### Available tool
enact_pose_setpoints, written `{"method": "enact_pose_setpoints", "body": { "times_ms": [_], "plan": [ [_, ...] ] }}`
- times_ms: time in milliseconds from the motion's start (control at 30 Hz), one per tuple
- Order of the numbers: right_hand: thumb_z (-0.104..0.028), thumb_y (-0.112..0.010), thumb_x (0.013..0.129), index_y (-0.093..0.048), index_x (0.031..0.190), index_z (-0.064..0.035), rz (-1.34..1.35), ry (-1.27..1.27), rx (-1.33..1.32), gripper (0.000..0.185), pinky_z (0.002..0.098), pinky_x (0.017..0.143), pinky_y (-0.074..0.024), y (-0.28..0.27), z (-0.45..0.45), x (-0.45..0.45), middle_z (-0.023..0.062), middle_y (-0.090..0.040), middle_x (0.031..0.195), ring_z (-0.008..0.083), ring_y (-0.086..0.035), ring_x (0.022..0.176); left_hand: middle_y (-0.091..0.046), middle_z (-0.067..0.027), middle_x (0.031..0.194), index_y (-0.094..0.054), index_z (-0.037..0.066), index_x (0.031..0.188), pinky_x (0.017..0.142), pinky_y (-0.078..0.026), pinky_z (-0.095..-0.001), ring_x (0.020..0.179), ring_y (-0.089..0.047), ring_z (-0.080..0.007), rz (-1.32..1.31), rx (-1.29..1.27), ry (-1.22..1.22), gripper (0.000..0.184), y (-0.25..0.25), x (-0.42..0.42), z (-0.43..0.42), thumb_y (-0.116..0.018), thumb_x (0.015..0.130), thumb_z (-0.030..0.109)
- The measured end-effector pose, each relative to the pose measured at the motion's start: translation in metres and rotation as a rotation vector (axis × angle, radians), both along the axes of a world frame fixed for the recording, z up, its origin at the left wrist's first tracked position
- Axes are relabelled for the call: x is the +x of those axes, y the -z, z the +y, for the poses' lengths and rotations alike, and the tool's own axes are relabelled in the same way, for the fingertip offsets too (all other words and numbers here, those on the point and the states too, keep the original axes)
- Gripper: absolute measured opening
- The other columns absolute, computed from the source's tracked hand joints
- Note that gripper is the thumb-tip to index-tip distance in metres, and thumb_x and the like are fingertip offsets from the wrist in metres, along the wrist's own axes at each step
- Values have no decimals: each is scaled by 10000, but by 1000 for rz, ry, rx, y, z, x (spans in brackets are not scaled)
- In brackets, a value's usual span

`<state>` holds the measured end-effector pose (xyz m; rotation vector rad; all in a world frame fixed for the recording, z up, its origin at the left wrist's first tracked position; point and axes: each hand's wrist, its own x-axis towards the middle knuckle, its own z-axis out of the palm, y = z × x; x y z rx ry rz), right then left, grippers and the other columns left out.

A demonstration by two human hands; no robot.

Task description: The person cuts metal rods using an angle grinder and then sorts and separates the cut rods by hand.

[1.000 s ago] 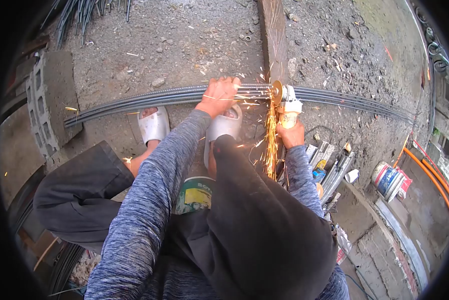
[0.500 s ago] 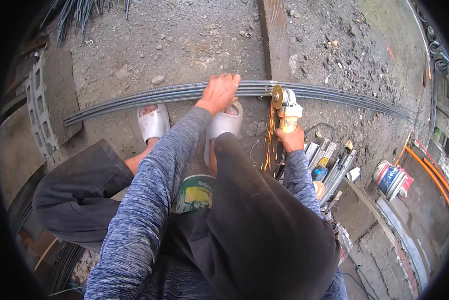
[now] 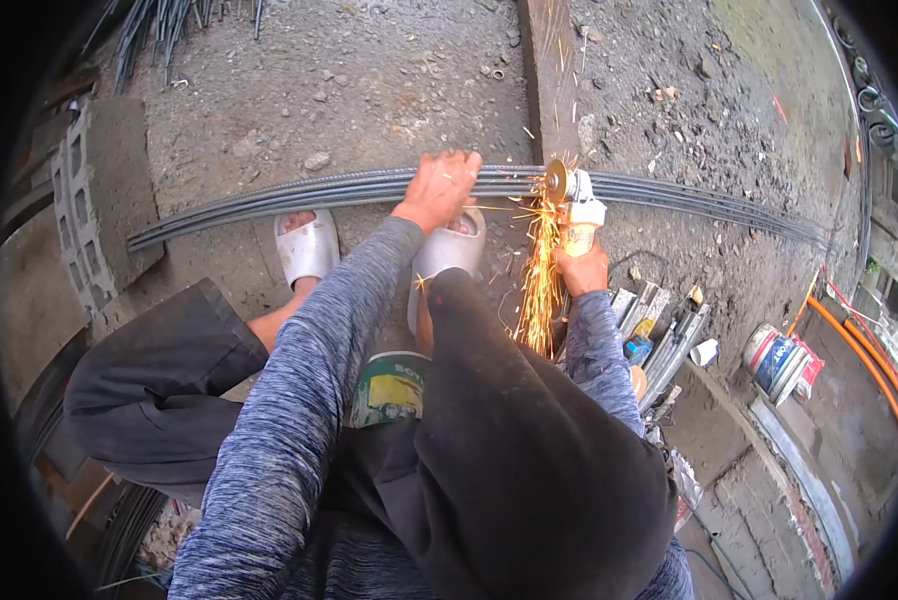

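Note:
A bundle of long steel rebars (image 3: 299, 193) lies across the ground in front of my feet. My left hand (image 3: 441, 188) is closed over the bundle near its middle. In my right hand (image 3: 583, 268) is an angle grinder (image 3: 579, 212), gripped by its body. Its cutting disc (image 3: 557, 180) stands upright against the rebars, right of my left hand. A thick stream of orange sparks (image 3: 539, 290) sprays from the disc down toward my right knee. Beneath the bundle near the disc is a wooden plank (image 3: 552, 80).
Hollow concrete blocks (image 3: 104, 200) stand at the left end of the bars. A green bucket (image 3: 389, 388) is between my legs. Metal profiles (image 3: 674, 350) lie right of my right forearm, and a paint bucket (image 3: 777, 360) and orange pipes (image 3: 864, 365) are farther right. More rebars (image 3: 169, 35) lie top left.
The grinder and my right hand have shifted slightly up, away from me. The spark stream has grown much thicker and brighter, with sparks scattering more widely. My left hand has stayed in place.

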<state>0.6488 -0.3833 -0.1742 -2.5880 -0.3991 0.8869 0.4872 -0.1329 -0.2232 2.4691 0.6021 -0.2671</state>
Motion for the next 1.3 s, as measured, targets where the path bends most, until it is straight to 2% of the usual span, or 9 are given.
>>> {"method": "enact_pose_setpoints", "body": {
  "times_ms": [267,367,467,567,900,1300],
  "plan": [
    [-270,-812,698,-694,996,52,52,-34,-12,455,393,754,-575,12,9,18,193,-753,900,270,-742,818,-690,-117,1101,-587,82,1125,888,-523,-496,1085,-675,-319,-77,26,-20,466,2,-2,-1,-846,765,229],
    [-266,-817,692,-697,991,49,47,-24,24,451,388,752,-575,-4,15,11,180,-754,888,260,-740,807,-694,-114,1092,-589,81,1121,889,-520,-500,1079,-676,-316,-78,27,-29,465,-2,-1,-1,-847,757,212],
    [-250,-811,693,-699,984,46,110,30,218,430,384,746,-577,9,4,11,163,-755,867,253,-740,791,-697,-117,1082,-590,83,1121,894,-518,-497,1074,-676,-322,-68,-7,-15,463,0,-2,1,-846,757,209],
    [-239,-803,698,-703,984,44,43,-48,-2,414,385,756,-582,-5,8,9,155,-759,872,250,-744,798,-697,-121,1072,-593,81,1117,897,-517,-496,1067,-676,-326,-101,19,-33,456,3,-3,-2,-844,759,210],
    [-261,-788,687,-706,953,41,-19,-24,-25,411,386,750,-581,-12,2,-2,164,-759,855,262,-749,789,-697,-124,1073,-576,72,1098,877,-525,-508,1059,-678,-333,-104,24,-25,449,4,-2,-1,-838,757,200],
    [-267,-807,683,-691,945,48,38,-73,-12,426,404,736,-578,-2,-23,-4,187,-749,860,286,-738,786,-697,-126,1073,-573,73,1103,876,-522,-507,1068,-675,-334,-123,11,-34,458,8,-2,0,-841,755,204]
  ]
}}
